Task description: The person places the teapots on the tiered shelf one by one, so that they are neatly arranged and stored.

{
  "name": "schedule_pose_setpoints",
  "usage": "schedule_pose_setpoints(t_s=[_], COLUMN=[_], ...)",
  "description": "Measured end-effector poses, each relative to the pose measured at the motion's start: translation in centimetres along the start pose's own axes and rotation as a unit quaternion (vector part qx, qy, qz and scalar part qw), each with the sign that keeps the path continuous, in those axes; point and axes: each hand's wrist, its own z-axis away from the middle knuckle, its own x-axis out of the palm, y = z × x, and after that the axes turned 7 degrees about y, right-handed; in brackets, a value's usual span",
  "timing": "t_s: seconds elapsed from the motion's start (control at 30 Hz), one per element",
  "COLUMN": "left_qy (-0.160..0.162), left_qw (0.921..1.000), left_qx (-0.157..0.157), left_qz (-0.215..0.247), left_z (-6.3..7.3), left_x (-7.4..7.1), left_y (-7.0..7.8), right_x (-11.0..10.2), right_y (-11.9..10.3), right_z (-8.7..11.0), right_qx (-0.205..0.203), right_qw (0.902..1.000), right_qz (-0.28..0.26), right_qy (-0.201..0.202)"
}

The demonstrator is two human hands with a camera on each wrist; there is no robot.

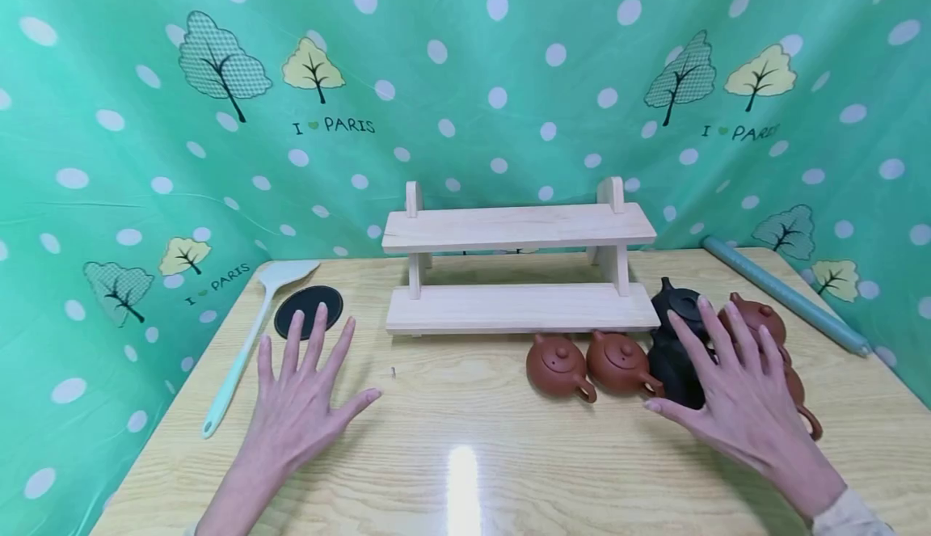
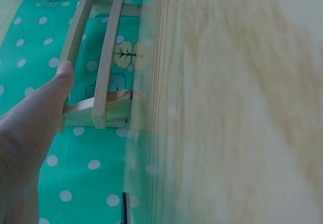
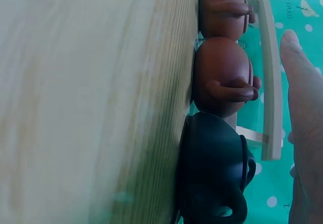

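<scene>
The teapots (image 1: 554, 376) look like smooth clay, the shelf (image 1: 520, 310) matt wood, the table (image 1: 407, 455) glossy.

A two-tier rack (image 1: 522, 310) stands toward the back of the tabletop (image 1: 436, 415), before the hanging cloth (image 1: 509, 144). Left of the rack lies a disc (image 1: 309, 297), and left of that a spatula (image 1: 250, 358), head toward the back, handle end toward the front. Two teapots (image 1: 556, 370) sit side by side just before the rack's right half. Right of this pair come more teapots (image 1: 680, 303), one behind another, partly hidden by the right hand (image 1: 749, 407); beyond them, along the right side, a roll (image 1: 785, 293) lies slantwise. The left hand (image 1: 298, 411) is before the disc.
</scene>
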Motion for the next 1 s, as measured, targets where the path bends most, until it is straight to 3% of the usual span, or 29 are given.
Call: schedule_pose_setpoints(t_s=[0.43,0.67,0.87,1.0], left_qy=[-0.016,-0.059,-0.091,-0.105], left_qw=[0.9999,0.9973,0.9883,0.9724], left_qx=[-0.003,-0.025,-0.062,-0.115], left_qz=[-0.002,0.036,0.105,0.174], left_z=[0.2,0.0,-1.0,-1.8], left_x=[0.1,0.0,0.1,0.3], left_y=[0.1,0.5,0.7,0.7], right_x=[0.0,-0.6,-1.4,-1.6], right_y=[0.2,0.1,0.2,0.8], right_z=[0.2,0.0,0.4,1.1], right_qx=[0.005,0.032,0.086,0.112], right_qw=[1.0000,0.9990,0.9909,0.9823], right_qz=[0.000,-0.028,-0.102,-0.131], right_qy=[-0.006,-0.013,0.022,0.074])
